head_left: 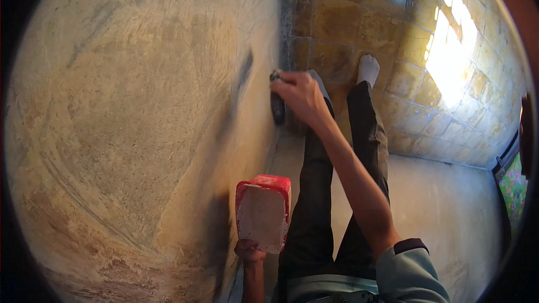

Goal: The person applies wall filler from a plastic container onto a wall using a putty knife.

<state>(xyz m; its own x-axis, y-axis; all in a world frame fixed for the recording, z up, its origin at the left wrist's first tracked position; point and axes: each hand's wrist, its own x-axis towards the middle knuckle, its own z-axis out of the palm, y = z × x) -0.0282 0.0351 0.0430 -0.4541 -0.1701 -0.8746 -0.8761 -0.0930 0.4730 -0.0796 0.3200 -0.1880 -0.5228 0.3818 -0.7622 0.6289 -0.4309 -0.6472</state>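
Well apart: red tub rim (288, 196), right fingers' (287, 77) tool (278, 109) near wall (146, 90).

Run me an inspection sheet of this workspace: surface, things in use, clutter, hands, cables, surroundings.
Surface: wall, blotchy and rough in places.
Things in use: red tub, smeared pale inside; dark tool, kind unclear.
Clutter: nothing seen.
Hands: left hand grips the tub's near end; right hand holds the tool by the wall, contact unclear.
Cables: nothing seen.
Surroundings: tiled floor, bright patch, flowery item at right.
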